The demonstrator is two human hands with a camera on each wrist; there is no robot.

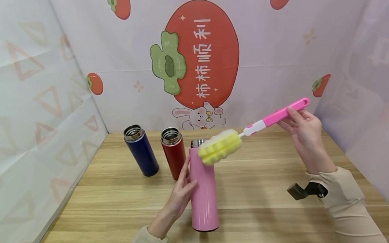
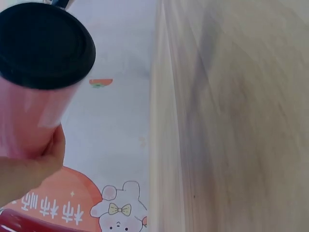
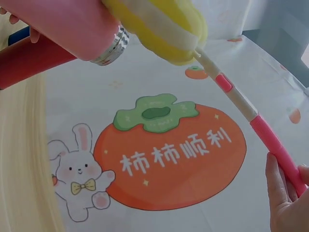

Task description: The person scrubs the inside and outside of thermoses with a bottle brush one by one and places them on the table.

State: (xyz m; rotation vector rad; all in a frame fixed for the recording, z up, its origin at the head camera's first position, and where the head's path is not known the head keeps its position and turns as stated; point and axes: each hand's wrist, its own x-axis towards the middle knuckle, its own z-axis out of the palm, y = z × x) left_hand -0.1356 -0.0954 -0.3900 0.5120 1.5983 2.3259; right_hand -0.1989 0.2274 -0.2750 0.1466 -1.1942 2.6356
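Holding pink flask [image 1: 203, 194] in left hand [image 1: 182, 195], sponge brush [image 1: 219, 147] in right hand [image 1: 302, 128]

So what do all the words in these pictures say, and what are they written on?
"柿柿顺利": white characters on the big orange persimmon printed on the backdrop, running top to bottom in the head view and left to right in the right wrist view.
No writing shows on the pink bottle, the red bottle, the blue bottle or the brush.

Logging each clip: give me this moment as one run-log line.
left hand: holds pink bottle upright | right hand: holds bottle brush by handle | sponge head: beside bottle mouth, outside | blue bottle, red bottle: untouched
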